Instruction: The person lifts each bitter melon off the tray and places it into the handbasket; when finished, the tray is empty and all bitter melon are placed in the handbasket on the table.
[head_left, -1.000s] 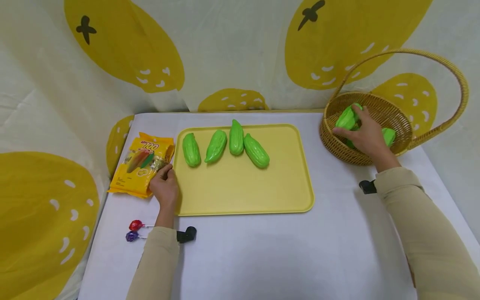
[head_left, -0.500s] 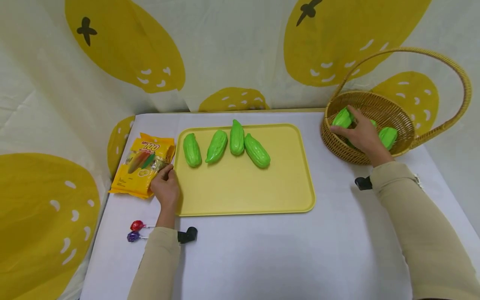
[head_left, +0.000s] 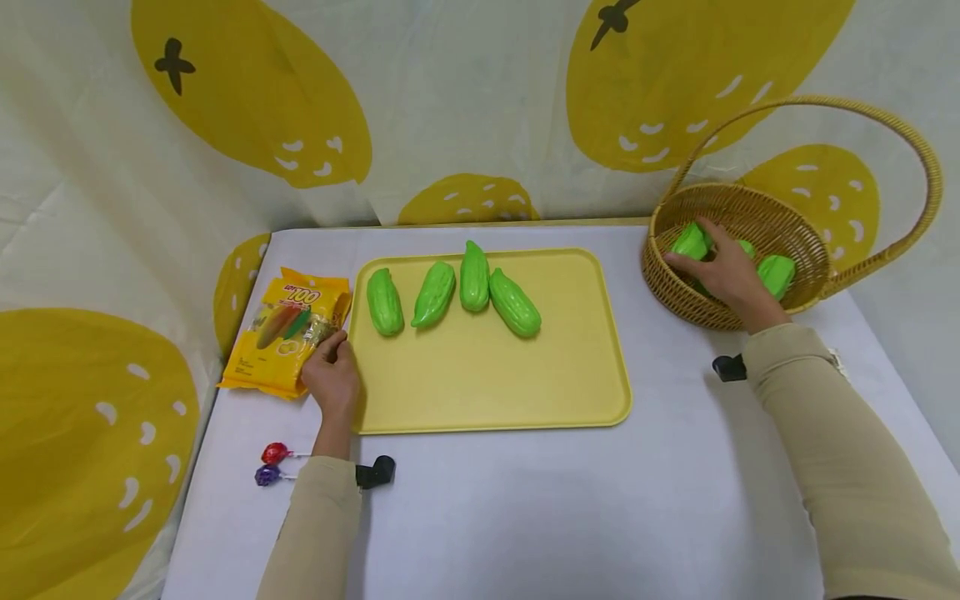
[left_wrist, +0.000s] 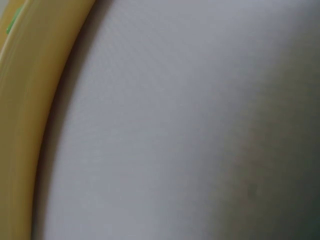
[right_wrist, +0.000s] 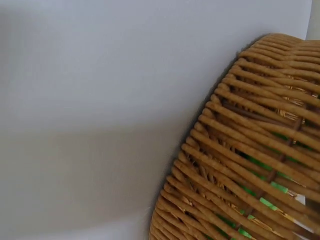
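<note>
At the right, my right hand [head_left: 727, 267] reaches into a wicker basket [head_left: 675, 307], thumb and fingers around a green toy bitter melon [head_left: 688, 242]. Another green bitter melon [head_left: 777, 275] lies beside the hand, and more green shows under it. My left hand [head_left: 332, 375] rests between the yellow candy bag [head_left: 262, 362] and the left edge of the yellow tray [head_left: 487, 383]. Its fingers are curled at the bag's right side; whether they grip the bag or the tray is hidden. Several green bitter melons [head_left: 513, 303] lie along the tray's back half.
Two lollipops, one red [head_left: 275, 452] and one purple [head_left: 267, 475], lie by the left sleeve. The basket's tall handle [head_left: 930, 167] arches over its right side. A patterned curtain [head_left: 465, 100] stands behind the table. The left wrist view shows the tray's rim [left_wrist: 45, 100].
My right hand and the bitter melon in it shifted slightly left in the basket, then slightly back to the right. The left hand, bag and tray show no visible movement.
</note>
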